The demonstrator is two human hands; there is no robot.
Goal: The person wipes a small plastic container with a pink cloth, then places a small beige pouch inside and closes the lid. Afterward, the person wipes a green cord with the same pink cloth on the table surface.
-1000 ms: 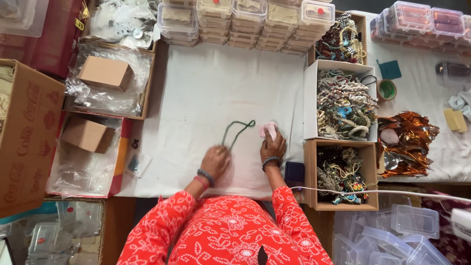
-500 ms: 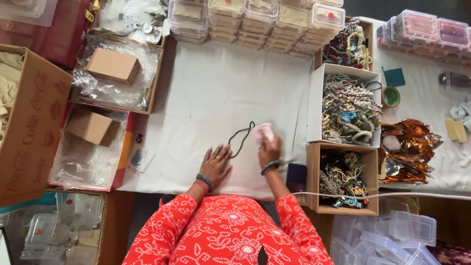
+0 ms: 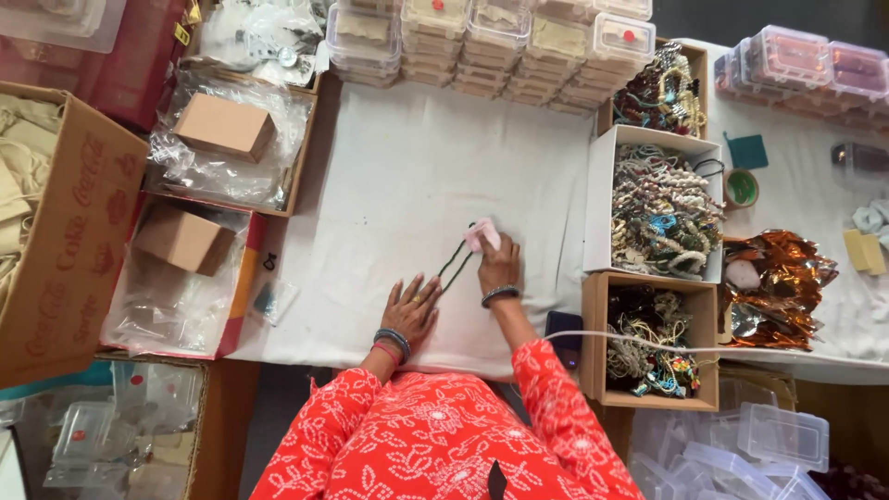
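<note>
Near the front edge of the bench (image 3: 389,176), both hands work over the white cloth. The left hand (image 3: 410,310) lies flat and open, fingers spread, palm down on the cloth, with bangles at the wrist. The right hand (image 3: 500,267) is closed on a small pink pad (image 3: 482,235), pinching it at the fingertips. A dark cord (image 3: 454,261) runs in a thin loop from the pad back toward the left hand, lying on the cloth between the two hands; whether the left fingers touch its end cannot be told.

Just right of the right hand stands a white box (image 3: 600,199) full of pale beaded strings, and nearer the front edge a brown box (image 3: 593,315) of darker ones. Stacked clear cases (image 3: 491,42) line the back edge. Off the left edge sit trays of plastic bags with small cardboard boxes (image 3: 225,125) on them. Orange foil (image 3: 782,278) lies toward the right edge
</note>
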